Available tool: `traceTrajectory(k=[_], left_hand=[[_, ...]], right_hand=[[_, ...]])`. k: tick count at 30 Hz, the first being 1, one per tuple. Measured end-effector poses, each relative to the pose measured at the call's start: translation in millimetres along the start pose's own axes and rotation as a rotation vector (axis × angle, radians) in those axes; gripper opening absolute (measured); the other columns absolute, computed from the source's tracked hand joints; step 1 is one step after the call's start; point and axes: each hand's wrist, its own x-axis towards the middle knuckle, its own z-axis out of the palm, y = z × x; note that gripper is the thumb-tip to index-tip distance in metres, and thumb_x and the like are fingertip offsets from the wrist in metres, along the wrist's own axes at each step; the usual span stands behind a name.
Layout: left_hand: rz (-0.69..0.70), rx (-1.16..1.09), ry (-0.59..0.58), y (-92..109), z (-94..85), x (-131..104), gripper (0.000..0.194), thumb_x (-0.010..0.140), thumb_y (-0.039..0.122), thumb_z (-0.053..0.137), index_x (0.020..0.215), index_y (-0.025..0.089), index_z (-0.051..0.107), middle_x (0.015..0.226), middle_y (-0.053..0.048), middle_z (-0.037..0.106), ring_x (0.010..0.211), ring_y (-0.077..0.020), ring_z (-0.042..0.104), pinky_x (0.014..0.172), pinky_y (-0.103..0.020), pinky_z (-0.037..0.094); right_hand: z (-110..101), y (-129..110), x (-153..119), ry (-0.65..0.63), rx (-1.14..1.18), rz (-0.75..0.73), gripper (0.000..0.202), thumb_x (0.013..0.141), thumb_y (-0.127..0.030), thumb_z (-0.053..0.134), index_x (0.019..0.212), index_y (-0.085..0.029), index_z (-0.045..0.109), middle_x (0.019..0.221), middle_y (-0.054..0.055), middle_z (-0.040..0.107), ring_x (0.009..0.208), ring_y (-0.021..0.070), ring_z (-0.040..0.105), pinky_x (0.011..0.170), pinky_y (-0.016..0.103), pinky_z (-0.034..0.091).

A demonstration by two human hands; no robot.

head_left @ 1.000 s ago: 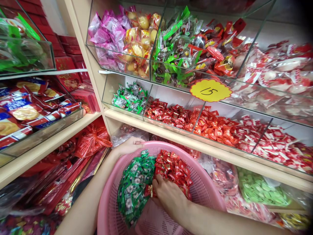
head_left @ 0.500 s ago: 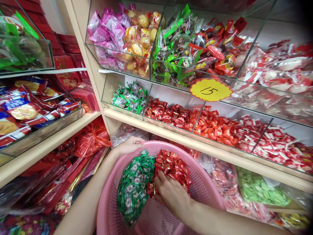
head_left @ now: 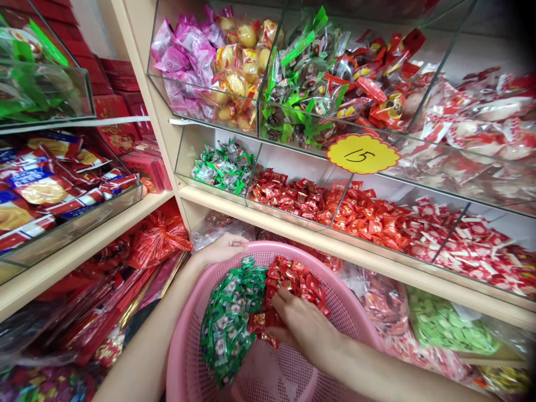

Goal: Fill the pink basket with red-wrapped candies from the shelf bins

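A pink perforated plastic basket point(head_left: 178, 346) stands in front of me, below the lower shelf. My left hand point(head_left: 221, 248) is closed over its far left rim. Inside lie two heaps: green-wrapped candies point(head_left: 230, 324) on the left and red-wrapped candies point(head_left: 297, 276) at the back right. My right hand point(head_left: 305, 326) reaches into the basket from the right, its fingers curled round some of the red candies at the near edge of their heap. How many it grips is hidden under the palm.
Above the basket, a shelf edge point(head_left: 259, 218) carries clear bins of small green, red and white-red candies. A yellow price tag point(head_left: 363, 153) marked 15 hangs from the upper bins. Biscuit packs point(head_left: 46, 187) fill a bin at left. Bagged green sweets point(head_left: 452, 324) lie low on the right.
My right hand has shifted slightly to the right, and some red candies by its fingers have moved. My left hand stays on the rim.
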Motion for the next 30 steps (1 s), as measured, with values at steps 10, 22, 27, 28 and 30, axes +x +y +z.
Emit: traceTrajectory(k=[10,22,27,28,30], left_hand=[[0.018,0.009,-0.02,9,1.0,-3,0.03,0.069,0.032,0.054,0.087,0.01,0.062,0.082,-0.005,0.064,0.07,-0.0139,0.055,0.063,-0.022,0.041],[-0.009,-0.006,0.009,1,0.3,-1,0.026,0.069,0.031,0.055,0.081,0.009,0.061,0.07,-0.002,0.06,0.059,-0.0095,0.049,0.055,-0.019,0.037],[-0.017,-0.002,0.012,3,0.7,-1,0.029,0.069,0.031,0.054,0.086,0.01,0.061,0.076,-0.003,0.062,0.063,-0.0108,0.051,0.058,-0.02,0.039],[-0.019,0.0,0.011,3,0.8,-1,0.029,0.069,0.032,0.054,0.086,0.01,0.061,0.075,-0.003,0.062,0.063,-0.011,0.052,0.058,-0.02,0.039],[-0.019,0.0,0.006,2,0.8,-1,0.031,0.069,0.032,0.054,0.088,0.009,0.061,0.075,-0.003,0.062,0.063,-0.0113,0.052,0.057,-0.02,0.039]], right_hand=[[-44,22,14,-0.001,-0.125,0.128,0.027,0.072,-0.039,0.056,0.081,-0.014,0.057,0.082,0.008,0.06,0.075,0.0193,0.057,0.061,0.029,0.039],[-29,-3,39,-0.191,-0.185,0.163,0.037,0.067,-0.04,0.062,0.091,-0.011,0.06,0.09,0.012,0.063,0.083,0.0242,0.059,0.067,0.032,0.045],[-30,-4,34,-0.133,-0.159,0.111,0.034,0.071,-0.038,0.058,0.093,-0.012,0.058,0.089,0.01,0.061,0.08,0.0227,0.059,0.066,0.032,0.045],[-29,-7,33,-0.116,-0.146,0.083,0.033,0.071,-0.039,0.057,0.092,-0.013,0.058,0.089,0.009,0.061,0.079,0.022,0.059,0.065,0.031,0.045],[-25,-14,30,-0.104,-0.131,0.012,0.034,0.07,-0.04,0.058,0.092,-0.014,0.058,0.089,0.009,0.06,0.079,0.0215,0.058,0.064,0.031,0.045]])
